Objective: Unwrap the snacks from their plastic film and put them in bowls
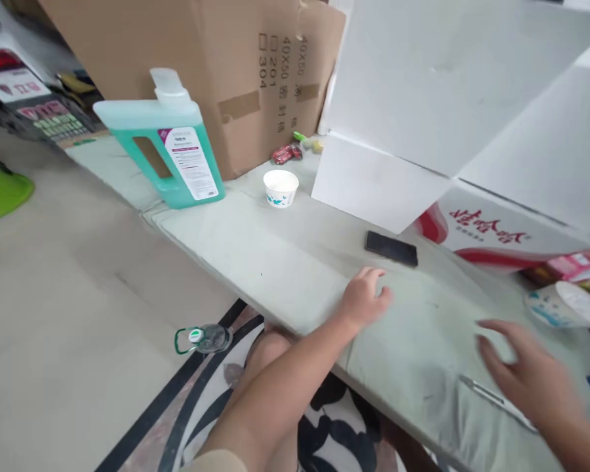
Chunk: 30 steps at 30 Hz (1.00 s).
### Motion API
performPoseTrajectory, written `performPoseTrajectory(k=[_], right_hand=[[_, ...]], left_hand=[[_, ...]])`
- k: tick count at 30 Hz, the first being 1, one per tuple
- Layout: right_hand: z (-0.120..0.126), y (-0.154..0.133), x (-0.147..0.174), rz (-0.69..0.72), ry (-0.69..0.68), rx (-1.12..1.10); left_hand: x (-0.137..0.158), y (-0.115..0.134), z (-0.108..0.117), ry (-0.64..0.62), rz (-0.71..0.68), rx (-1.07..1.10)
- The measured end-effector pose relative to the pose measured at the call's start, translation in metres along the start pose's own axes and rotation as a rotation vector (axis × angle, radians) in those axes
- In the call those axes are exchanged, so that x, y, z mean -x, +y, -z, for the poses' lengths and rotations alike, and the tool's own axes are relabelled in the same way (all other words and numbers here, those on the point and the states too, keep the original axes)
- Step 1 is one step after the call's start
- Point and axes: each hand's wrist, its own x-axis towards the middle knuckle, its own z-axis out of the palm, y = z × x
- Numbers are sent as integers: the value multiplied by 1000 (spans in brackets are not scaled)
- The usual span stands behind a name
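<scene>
My left hand hovers over or rests on the pale cloth-covered table, fingers apart and holding nothing. Just beyond it lies a black smartphone. My right hand, slightly blurred, has thumb and fingers spread with nothing between them. Beneath and beside that hand is a slim silver utility knife. A white paper cup with blue print is tilted near the right edge, beyond my right hand. Farther back, another white paper cup stands upright.
A jug of green liquid stands at the table's left edge before a brown cardboard box. White panels and a red-and-white carton line the back. Small wrapped packets lie behind the far cup. A large plastic bottle is on the floor.
</scene>
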Motion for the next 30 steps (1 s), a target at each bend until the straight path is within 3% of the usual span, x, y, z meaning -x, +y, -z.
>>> performPoseTrajectory(k=[4, 7, 9, 12, 15, 18, 21, 24, 28, 30], right_hand=[[-97, -77, -108, 274, -121, 57], [-154, -135, -169, 339, -89, 37], [-185, -172, -202, 412, -144, 81], [-226, -229, -240, 567, -317, 201], [-264, -276, -266, 565, -357, 351], [-288, -300, -274, 566, -463, 478], [-284, -298, -257, 548, -542, 509], [-249, -269, -214, 513, -585, 513], [-177, -188, -131, 455, -614, 513], [-144, -136, -88, 439, -489, 452]], left_hand=[[-15, -4, 28, 247, 172, 192], [-20, -11, 53, 405, 231, 367], [-22, -17, 72, 498, 232, 441], [-24, -30, 101, 628, 251, 494], [-27, -43, 125, 738, 279, 540], [-26, -49, 142, 793, 305, 631], [-21, -49, 152, 844, 292, 736], [-16, -45, 155, 923, 223, 784], [-11, -40, 147, 963, 171, 766], [-11, -37, 139, 946, 168, 762]])
